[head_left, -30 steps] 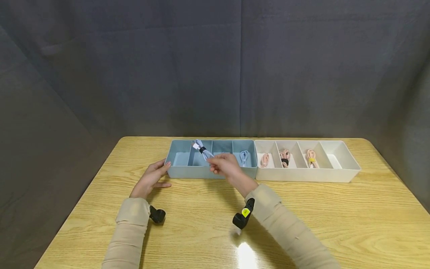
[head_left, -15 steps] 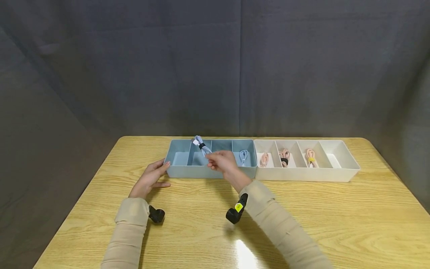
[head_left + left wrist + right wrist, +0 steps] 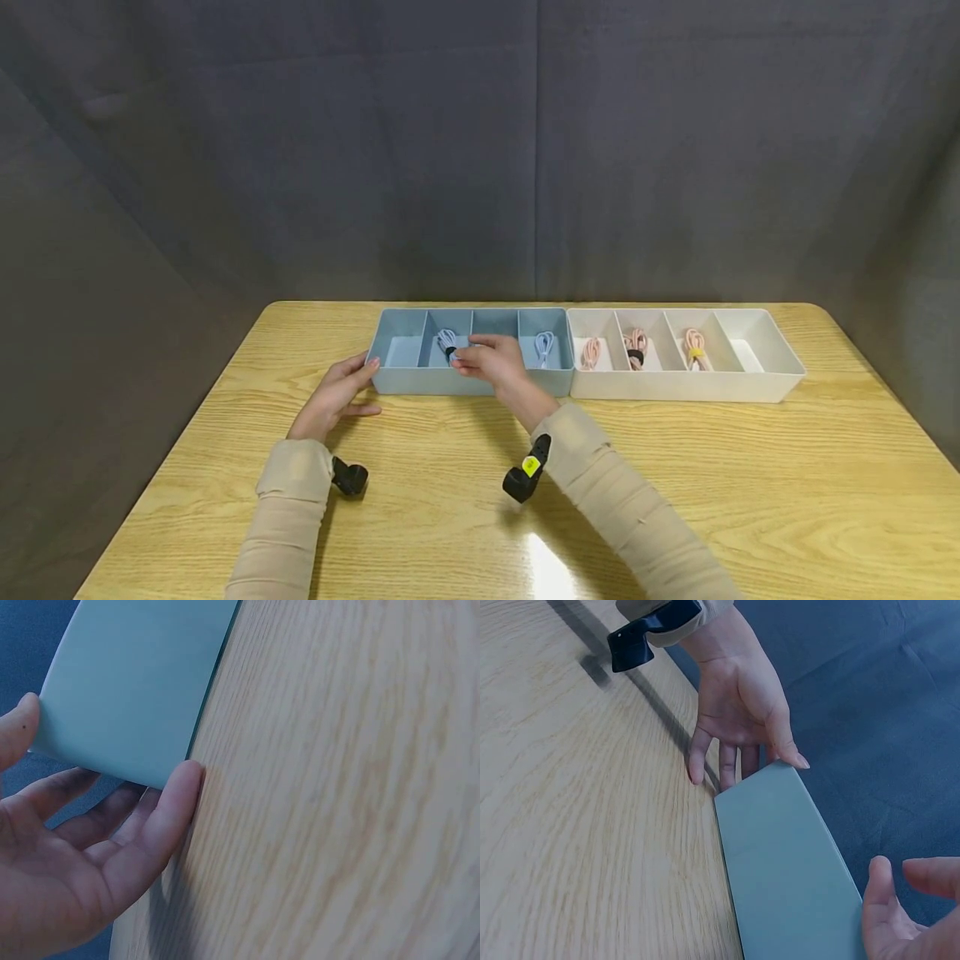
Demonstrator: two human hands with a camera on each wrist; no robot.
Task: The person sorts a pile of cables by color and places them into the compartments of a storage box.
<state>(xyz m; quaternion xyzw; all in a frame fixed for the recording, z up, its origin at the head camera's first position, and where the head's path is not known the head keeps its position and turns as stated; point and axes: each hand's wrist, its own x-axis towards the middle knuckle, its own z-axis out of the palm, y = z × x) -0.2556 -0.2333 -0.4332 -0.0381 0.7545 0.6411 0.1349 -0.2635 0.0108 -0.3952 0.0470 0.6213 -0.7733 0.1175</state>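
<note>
A blue divided storage box [image 3: 435, 383] stands toward the back of the table. My left hand [image 3: 340, 394] steadies its left end, with the thumb by the top rim and the other fingers stretched along the end wall, as the left wrist view shows. A light blue bundled charging cable [image 3: 446, 342] with a black tie lies in the second compartment from the left. Over that compartment's front right, my right hand [image 3: 495, 364] has its fingertips right at the cable's near end. Thumb and forefinger stand apart in the right wrist view, where the box wall hides the cable.
Another light blue cable [image 3: 544, 348] lies in the blue box's rightmost compartment. A white divided box [image 3: 678, 387] adjoins it on the right, holding pink cables, one tied in black [image 3: 636, 350] and one in yellow [image 3: 695, 348]. A dark curtain [image 3: 480, 167] hangs behind the table [image 3: 427, 517].
The right hand has moved slightly left and lowered the cable from above the rim into the second compartment; its fingers have spread from their pinch. The left hand has stayed at the box's end.
</note>
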